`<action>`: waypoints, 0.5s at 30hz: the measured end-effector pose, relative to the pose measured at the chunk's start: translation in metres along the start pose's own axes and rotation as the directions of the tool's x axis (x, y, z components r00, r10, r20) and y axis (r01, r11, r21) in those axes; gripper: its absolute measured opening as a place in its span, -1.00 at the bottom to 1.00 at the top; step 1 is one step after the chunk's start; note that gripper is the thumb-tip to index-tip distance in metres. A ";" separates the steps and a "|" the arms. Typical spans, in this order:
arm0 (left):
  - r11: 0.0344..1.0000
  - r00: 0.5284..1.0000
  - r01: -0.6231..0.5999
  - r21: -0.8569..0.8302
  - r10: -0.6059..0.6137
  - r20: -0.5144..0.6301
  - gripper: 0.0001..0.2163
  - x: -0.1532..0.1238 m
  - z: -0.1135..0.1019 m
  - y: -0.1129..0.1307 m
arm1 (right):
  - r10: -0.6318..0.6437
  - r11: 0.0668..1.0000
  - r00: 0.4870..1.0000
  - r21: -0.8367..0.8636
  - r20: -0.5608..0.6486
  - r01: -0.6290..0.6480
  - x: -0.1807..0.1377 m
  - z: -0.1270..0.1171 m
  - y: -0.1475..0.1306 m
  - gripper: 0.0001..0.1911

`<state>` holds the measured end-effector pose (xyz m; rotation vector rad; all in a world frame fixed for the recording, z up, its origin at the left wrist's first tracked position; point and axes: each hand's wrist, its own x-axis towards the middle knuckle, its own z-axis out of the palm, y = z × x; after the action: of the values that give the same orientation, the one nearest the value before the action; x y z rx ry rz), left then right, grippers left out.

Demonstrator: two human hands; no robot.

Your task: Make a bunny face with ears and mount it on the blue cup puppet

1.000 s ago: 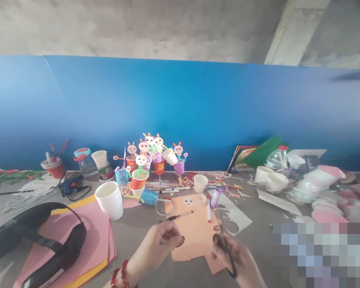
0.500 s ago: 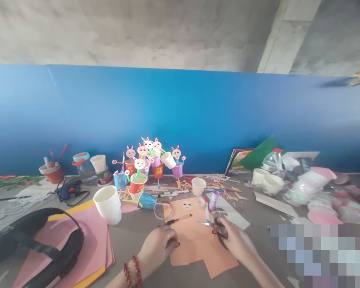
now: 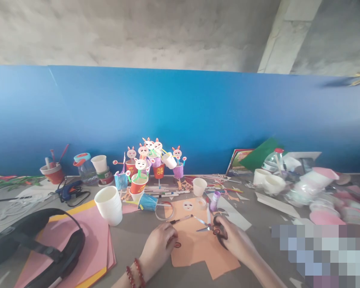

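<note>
My right hand (image 3: 235,238) grips a pair of scissors (image 3: 206,228) by the dark handles, over orange paper (image 3: 195,250). The blades are spread and point left. Across from them, my left hand (image 3: 159,244) has its fingers closed on a small orange paper piece (image 3: 177,245) with a dark red outline. The fingers hide part of that piece. A round white paper face (image 3: 187,206) lies at the top of the orange paper. Near my left fingertips rests a black pen (image 3: 180,219). A roll of clear tape (image 3: 201,203) and a purple glue stick (image 3: 215,201) are beyond the scissors.
Paper-cup rabbit figures (image 3: 139,184) stand by the blue partition (image 3: 180,108). To the left are stacked white cups (image 3: 109,206), pink paper (image 3: 93,240), a black headset (image 3: 69,248) and a glue gun (image 3: 70,191). Plastic bags (image 3: 309,186) and paper crowd the right.
The scissor blades have spread apart in my right hand. The small outlined piece at my left fingertips now shows its face more. Both hands stay in nearly the same place.
</note>
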<state>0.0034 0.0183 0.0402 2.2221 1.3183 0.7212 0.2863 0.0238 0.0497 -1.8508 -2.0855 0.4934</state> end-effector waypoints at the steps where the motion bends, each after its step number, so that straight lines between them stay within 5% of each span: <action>1: 1.000 1.000 -0.003 -0.006 0.003 -0.009 -0.81 0.000 0.000 0.000 | -0.013 1.000 1.000 -0.001 0.008 0.013 0.001 -0.001 -0.001 -0.64; 15: 0.995 0.996 0.012 -0.097 -0.021 -0.087 -0.82 0.000 -0.004 0.005 | -0.134 0.990 0.988 -0.042 0.075 0.138 0.011 -0.005 0.006 -0.59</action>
<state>0.0044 0.0168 0.0466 2.1228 1.3131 0.8673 0.2926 0.0357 0.0515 -1.7245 -2.2710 0.4880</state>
